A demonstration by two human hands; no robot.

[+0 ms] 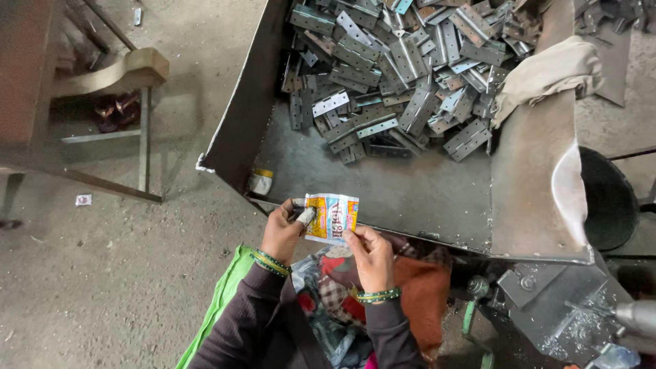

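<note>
Both hands meet over a small, crinkly printed packet (333, 217), glossy and brightly coloured in orange, blue and white. Her left hand (283, 232) pinches the packet's left edge between thumb and fingers, one fingertip wrapped in pale tape or cloth; the right hand (369, 254) grips its lower right corner from beneath. Green and gold bangles (271, 262) ring both wrists, above dark knitted sleeves (249, 321).

Just beyond the packet stands a big sheet-metal bin (437, 195), its floor dull grey and scuffed. A heap of flat steel hinges (400, 75) fills its far end, rectangular leaves with punched holes, some bright, some rusty. A crumpled beige rag (547, 72) drapes over the bin's right wall. A small yellow-capped container (261, 181) sits in the near left corner.

The floor (102, 273) is rough, dusty concrete. A rusty metal frame (102, 130) stands at the left, and a machine with metal shavings (581, 328) at lower right.
</note>
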